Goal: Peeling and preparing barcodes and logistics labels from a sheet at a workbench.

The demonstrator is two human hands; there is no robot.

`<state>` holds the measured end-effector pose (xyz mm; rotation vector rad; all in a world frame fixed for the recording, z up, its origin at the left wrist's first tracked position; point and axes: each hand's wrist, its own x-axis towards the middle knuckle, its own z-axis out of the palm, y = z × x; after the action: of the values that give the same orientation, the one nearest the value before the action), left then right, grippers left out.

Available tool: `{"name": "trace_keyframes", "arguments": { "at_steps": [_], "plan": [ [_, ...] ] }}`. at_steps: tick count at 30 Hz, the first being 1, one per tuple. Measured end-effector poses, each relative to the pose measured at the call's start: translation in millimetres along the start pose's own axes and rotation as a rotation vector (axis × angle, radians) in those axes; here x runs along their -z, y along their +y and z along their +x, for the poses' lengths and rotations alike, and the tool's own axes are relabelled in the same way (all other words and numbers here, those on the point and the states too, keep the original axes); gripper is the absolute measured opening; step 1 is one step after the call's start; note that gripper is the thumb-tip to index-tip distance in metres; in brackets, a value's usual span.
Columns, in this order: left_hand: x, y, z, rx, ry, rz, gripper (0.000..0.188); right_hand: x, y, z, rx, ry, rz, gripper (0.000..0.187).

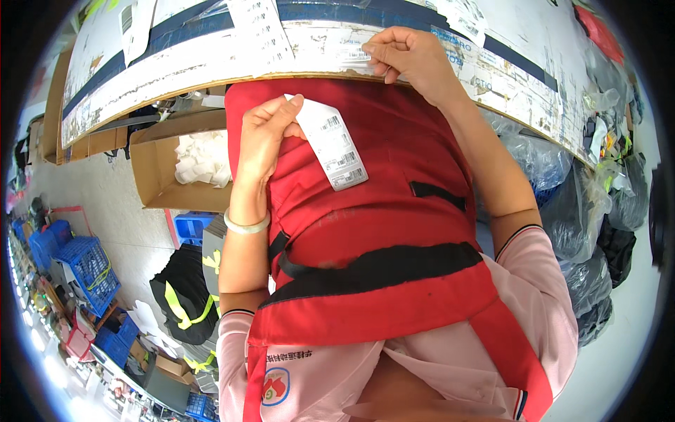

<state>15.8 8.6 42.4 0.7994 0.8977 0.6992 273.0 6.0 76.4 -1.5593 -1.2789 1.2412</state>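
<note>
My left hand (266, 133) is closed, pinching the upper end of a strip of white barcode labels (336, 149) between thumb and fingertips. The strip hangs down at a slant in front of my red apron (394, 148). Over the near edge of the worktable (190, 70), my right hand (415, 62) has its thumb and forefinger pressed together. A small printed label (351, 53) shows right beside those fingertips. Whether they grip it or something else is too small to tell. Another strip of printed labels (259, 35) lies on the table between my two hands, overhanging its edge slightly.
More label sheets lie at the table's far left (137, 32) and far right (463, 20). Below the table on the left, a cardboard box (156, 172) contains white paper scraps (204, 160). Blue crates (91, 264) stand farther left. Filled plastic bags (573, 211) crowd the right side.
</note>
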Motion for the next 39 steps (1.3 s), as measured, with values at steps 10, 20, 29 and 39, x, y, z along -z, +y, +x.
{"name": "trace_keyframes", "arguments": {
  "at_steps": [10, 20, 29, 39],
  "plan": [
    [-5.3, 2.4, 2.1, -0.096, -0.022, 0.160, 0.023, -2.3, -0.6, 5.4, -0.037, 0.011, 0.054, 0.021],
    [-2.1, -4.6, 1.9, -0.097, -0.045, 0.160, 0.023, -5.3, 7.9, 8.6, -0.037, 0.040, 0.021, 0.021],
    [-3.4, -3.2, 2.1, -0.086, -0.037, 0.149, 0.022, -5.9, 8.7, 10.3, -0.012, 0.040, 0.017, 0.023],
    [-3.7, -5.6, 1.9, -0.081, -0.029, 0.161, 0.024, -7.9, 9.1, 9.5, -0.003, 0.054, -0.004, 0.023]
  ]
}}
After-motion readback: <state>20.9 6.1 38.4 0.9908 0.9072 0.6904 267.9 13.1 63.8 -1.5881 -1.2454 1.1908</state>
